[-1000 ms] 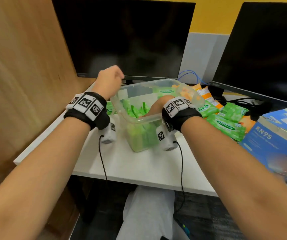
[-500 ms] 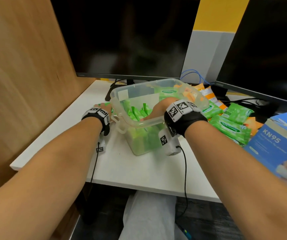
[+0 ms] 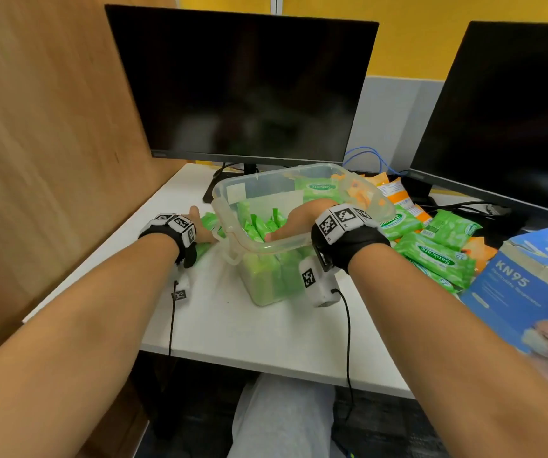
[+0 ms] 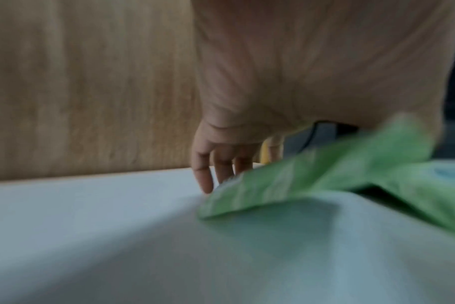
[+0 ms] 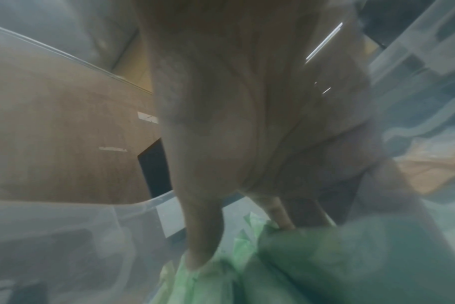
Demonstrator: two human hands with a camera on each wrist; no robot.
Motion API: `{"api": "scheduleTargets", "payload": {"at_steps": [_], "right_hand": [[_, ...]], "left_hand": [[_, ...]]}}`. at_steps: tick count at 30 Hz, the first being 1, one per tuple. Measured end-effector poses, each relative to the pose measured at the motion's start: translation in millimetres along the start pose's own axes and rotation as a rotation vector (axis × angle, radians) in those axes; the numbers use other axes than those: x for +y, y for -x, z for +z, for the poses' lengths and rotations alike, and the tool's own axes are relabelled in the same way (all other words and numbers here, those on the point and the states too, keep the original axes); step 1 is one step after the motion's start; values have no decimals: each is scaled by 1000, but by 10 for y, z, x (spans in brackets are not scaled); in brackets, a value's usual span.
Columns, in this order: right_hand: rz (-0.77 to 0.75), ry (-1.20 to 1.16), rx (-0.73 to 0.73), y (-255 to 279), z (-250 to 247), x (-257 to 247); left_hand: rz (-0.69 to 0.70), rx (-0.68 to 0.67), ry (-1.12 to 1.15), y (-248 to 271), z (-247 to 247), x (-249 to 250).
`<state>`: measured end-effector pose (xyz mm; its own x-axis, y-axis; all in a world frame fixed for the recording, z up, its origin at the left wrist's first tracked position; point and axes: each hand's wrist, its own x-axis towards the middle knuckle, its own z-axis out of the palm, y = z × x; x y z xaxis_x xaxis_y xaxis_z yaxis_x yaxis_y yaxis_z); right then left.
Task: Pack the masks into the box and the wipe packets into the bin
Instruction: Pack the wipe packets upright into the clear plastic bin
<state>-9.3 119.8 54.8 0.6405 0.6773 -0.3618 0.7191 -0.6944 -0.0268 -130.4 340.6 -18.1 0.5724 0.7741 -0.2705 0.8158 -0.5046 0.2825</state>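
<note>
A clear plastic bin (image 3: 266,247) stands mid-table with several green wipe packets (image 3: 259,223) upright inside. My right hand (image 3: 294,219) reaches into it; in the right wrist view the thumb (image 5: 200,257) and a finger press on the packet tops, the right hand (image 5: 242,242) not wrapped round any. Left of the bin my left hand (image 3: 201,229) is down on a loose green wipe packet (image 4: 286,185). It pinches the packet, whose near end is raised off the table. The blue KN95 mask box (image 3: 530,292) sits at the right edge. No loose masks show.
More green packets (image 3: 431,256) and orange packets (image 3: 401,200) lie heaped right of the bin. Two dark monitors (image 3: 243,90) (image 3: 510,117) stand behind, with cables (image 3: 464,206) between. A wooden partition (image 3: 51,143) closes the left side. The white table (image 3: 233,325) ends near my lap.
My left hand came down from beside the bin's far corner to the table and onto the loose green packet. The right hand stayed inside the bin.
</note>
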Motion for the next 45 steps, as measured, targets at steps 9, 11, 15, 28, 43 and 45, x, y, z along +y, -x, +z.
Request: {"api": "scheduleTargets", "payload": {"at_steps": [9, 11, 15, 28, 43, 45], "right_hand": [[-30, -289, -60, 211, -124, -77], [-44, -380, -93, 247, -143, -84], [-41, -603, -78, 260, -166, -54], [-6, -967, -34, -394, 20, 153], [110, -348, 68, 53, -197, 279], [121, -314, 72, 17, -190, 361]], "left_hand": [[134, 128, 1359, 896, -904, 157], [281, 65, 1427, 1030, -1050, 328], [401, -21, 1362, 1238, -1136, 688], [344, -267, 555, 1367, -615, 1139], [537, -188, -530, 1711, -402, 1336], [556, -228, -541, 1682, -390, 1335]]}}
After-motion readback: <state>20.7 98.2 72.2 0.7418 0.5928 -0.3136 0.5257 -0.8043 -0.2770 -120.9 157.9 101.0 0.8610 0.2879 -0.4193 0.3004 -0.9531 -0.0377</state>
